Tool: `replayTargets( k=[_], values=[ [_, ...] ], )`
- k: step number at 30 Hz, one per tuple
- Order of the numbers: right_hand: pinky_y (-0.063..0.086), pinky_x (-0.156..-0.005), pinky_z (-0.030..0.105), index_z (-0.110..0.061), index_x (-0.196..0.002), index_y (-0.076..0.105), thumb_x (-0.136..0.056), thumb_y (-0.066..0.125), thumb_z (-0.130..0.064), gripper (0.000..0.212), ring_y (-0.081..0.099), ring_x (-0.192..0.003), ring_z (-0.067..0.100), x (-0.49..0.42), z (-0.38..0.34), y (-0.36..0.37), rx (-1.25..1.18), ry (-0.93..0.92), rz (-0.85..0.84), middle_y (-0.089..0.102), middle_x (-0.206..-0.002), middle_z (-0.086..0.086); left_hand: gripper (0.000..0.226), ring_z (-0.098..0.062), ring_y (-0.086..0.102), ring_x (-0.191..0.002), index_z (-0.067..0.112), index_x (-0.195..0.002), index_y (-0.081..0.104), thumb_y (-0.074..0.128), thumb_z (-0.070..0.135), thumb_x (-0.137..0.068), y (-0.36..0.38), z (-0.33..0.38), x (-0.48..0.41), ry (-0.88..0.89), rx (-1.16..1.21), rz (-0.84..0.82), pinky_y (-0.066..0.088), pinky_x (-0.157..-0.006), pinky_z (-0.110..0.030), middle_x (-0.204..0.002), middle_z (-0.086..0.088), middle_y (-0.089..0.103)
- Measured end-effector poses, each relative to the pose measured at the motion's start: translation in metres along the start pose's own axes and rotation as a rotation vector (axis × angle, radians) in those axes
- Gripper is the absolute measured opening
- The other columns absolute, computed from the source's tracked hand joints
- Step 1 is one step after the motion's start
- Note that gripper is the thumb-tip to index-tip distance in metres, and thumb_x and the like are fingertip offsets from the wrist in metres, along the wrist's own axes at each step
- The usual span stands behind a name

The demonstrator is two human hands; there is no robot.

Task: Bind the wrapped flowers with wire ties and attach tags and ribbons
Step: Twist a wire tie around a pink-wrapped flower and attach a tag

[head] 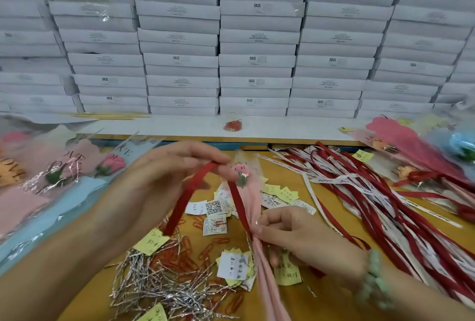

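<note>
Wrapped flower (253, 199): a small pink flower in pink paper and a clear sleeve. It is held up over the middle of the table, head pointing away and tail coming down toward the person.
Red ribbon (185, 197): bent into a loop. One end hangs down on the left. The other end runs down along the pink paper to where the paper is bunched.
Left hand (164, 179): lifted up, with the thumb and fingers pinching the top of the ribbon loop, right beside the flower head.
Right hand (295, 235): lower down, with fingers curled and squeezing the bunched part of the pink paper. A green bead bracelet (374, 277) is on the wrist.
Silver strand: a thin shiny bit shows at the bunched part. It may be a wire tie, but it is too blurry to be sure.
Wire ties (159, 277): a messy silver pile on the table, near the person, on the left.
Tags (232, 264): yellow and white paper slips lie around under the hands, mixed with red paper clips (205, 251).
Ribbon pile (372, 205): many red and white ribbons on the right side of the table.
Other flowers (64, 169): wrapped ones lie far left, and more lie far right.
Boxes (257, 37): white boxes stacked high at the back.
Table (290, 171): yellow wood.
</note>
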State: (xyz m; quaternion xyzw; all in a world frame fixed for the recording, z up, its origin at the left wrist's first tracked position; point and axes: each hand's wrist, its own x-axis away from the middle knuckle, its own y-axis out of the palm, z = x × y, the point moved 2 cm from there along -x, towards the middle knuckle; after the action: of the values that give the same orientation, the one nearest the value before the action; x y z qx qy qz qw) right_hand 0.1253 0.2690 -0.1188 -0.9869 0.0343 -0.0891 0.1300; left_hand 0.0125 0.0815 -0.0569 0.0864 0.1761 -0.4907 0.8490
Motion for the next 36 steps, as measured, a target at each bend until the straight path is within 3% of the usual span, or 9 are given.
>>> replayTargets(
  k=[4, 11, 16, 19, 23, 27, 30, 33, 36],
  values=[
    [0.041, -0.045, 0.012, -0.004, -0.086, 0.061, -0.096, 0.058, -0.020, 0.019, 0.054, -0.042, 0.003, 0.002, -0.004, 0.006, 0.071, -0.048, -0.028, 0.065, -0.057, -0.005, 0.035, -0.019, 0.065, -0.114, 0.023, -0.105, 0.074, 0.063, 0.000, -0.082, 0.012, -0.015, 0.000, -0.004, -0.047, 0.013, 0.050, -0.090, -0.018, -0.113, -0.008, 0.073],
    [0.048, -0.050, 0.021, -0.018, -0.086, 0.063, -0.096, 0.059, -0.028, 0.015, 0.058, -0.044, 0.009, 0.005, -0.003, 0.006, 0.316, -0.042, 0.027, 0.069, -0.063, 0.004, 0.030, -0.025, 0.072, -0.096, 0.024, -0.105, 0.072, 0.071, 0.006, -0.082, 0.027, -0.033, 0.004, -0.078, -0.081, 0.104, 0.058, -0.076, -0.024, -0.110, -0.006, 0.074],
    [0.052, -0.056, 0.027, -0.028, -0.080, 0.052, -0.096, 0.053, -0.041, 0.021, 0.055, -0.042, 0.002, 0.010, -0.009, -0.005, 0.674, -0.036, 0.123, 0.065, -0.056, -0.005, 0.039, -0.025, 0.074, -0.085, 0.027, -0.110, 0.068, 0.073, 0.006, -0.077, 0.029, -0.035, 0.003, -0.101, -0.087, 0.202, 0.057, -0.070, -0.021, -0.105, -0.005, 0.075],
    [0.049, -0.060, 0.028, -0.027, -0.079, 0.054, -0.094, 0.050, -0.049, 0.027, 0.051, -0.042, -0.001, 0.010, -0.016, -0.016, 0.795, -0.067, 0.203, 0.061, -0.051, -0.008, 0.038, -0.026, 0.074, -0.084, 0.015, -0.108, 0.057, 0.073, 0.006, -0.075, 0.030, -0.037, 0.004, -0.112, -0.061, 0.247, 0.058, -0.063, -0.025, -0.103, -0.009, 0.075],
    [0.037, -0.052, 0.022, -0.025, -0.073, 0.056, -0.092, 0.048, -0.054, 0.035, 0.041, -0.039, 0.002, 0.010, -0.029, -0.034, 0.634, -0.084, 0.208, 0.056, -0.047, -0.007, 0.040, -0.027, 0.074, -0.085, 0.010, -0.099, 0.041, 0.068, -0.010, -0.077, 0.030, -0.045, 0.004, -0.142, -0.038, 0.263, 0.056, -0.059, -0.024, -0.100, -0.010, 0.076],
    [0.036, -0.050, 0.019, -0.017, -0.072, 0.059, -0.093, 0.048, -0.049, 0.040, 0.041, -0.045, 0.008, 0.009, -0.039, -0.048, 0.187, -0.134, 0.134, 0.055, -0.057, -0.002, 0.052, -0.023, 0.072, -0.097, 0.015, -0.118, 0.043, 0.066, -0.014, -0.081, 0.035, -0.052, 0.004, -0.241, -0.050, 0.162, 0.060, -0.069, -0.029, -0.109, -0.004, 0.074],
    [0.045, -0.055, 0.021, -0.015, -0.082, 0.068, -0.092, 0.047, -0.050, 0.042, 0.049, -0.052, 0.012, 0.006, -0.041, -0.047, -0.154, -0.244, -0.013, 0.063, -0.071, 0.005, 0.058, -0.016, 0.070, -0.104, 0.023, -0.127, 0.045, 0.066, -0.010, -0.084, 0.042, -0.055, 0.005, -0.323, -0.057, 0.036, 0.058, -0.082, -0.027, -0.115, 0.004, 0.072],
    [0.053, -0.069, 0.022, -0.019, -0.099, 0.071, -0.096, 0.041, -0.055, 0.047, 0.065, -0.074, 0.015, 0.002, -0.038, -0.041, -0.130, -0.384, -0.103, 0.072, -0.094, 0.007, 0.056, -0.005, 0.070, -0.098, 0.028, -0.119, 0.052, 0.073, -0.006, -0.080, 0.049, -0.057, 0.005, -0.365, -0.042, -0.013, 0.055, -0.075, -0.016, -0.107, 0.013, 0.073],
    [0.053, -0.083, 0.028, -0.027, -0.124, 0.061, -0.096, 0.036, -0.059, 0.050, 0.069, -0.101, 0.022, -0.001, -0.036, -0.033, -0.011, -0.477, -0.099, 0.068, -0.120, 0.005, 0.039, -0.009, 0.072, -0.088, 0.017, -0.112, 0.059, 0.074, 0.001, -0.080, 0.052, -0.059, 0.003, -0.349, -0.073, 0.005, 0.054, -0.064, -0.016, -0.099, 0.003, 0.076]
  ],
)
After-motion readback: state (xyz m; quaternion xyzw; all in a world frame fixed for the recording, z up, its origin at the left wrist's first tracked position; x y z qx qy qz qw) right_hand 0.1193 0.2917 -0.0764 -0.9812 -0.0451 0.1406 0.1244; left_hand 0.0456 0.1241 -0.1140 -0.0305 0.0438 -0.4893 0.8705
